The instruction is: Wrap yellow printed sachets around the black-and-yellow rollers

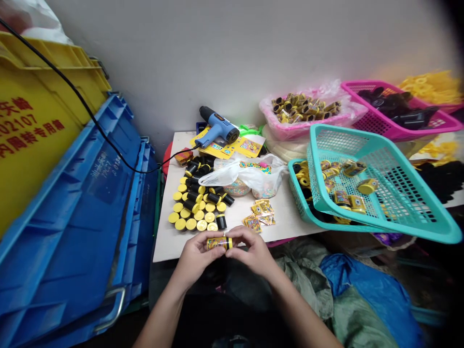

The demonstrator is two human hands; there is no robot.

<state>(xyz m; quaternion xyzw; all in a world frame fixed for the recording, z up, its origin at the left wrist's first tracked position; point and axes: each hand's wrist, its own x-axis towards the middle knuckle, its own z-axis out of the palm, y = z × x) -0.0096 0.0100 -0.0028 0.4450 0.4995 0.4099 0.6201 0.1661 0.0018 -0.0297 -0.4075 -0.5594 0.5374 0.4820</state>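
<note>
Between my two hands, over the table's front edge, is a small canister with a yellow printed wrapper, a black band and a yellow cap. My left hand grips the wrapped body. The fingers of my right hand pinch the capped end. Just beyond them stand several black canisters with yellow lids, some upright, some on their sides. A few printed yellow sachets lie to the right of these. Behind sits a white plastic bag of small coloured beads.
A blue heat gun lies on yellow printed cards at the back, its black cord running left. Stacked turquoise baskets hold canisters at right. Pink baskets stand behind. Blue crates rise on the left.
</note>
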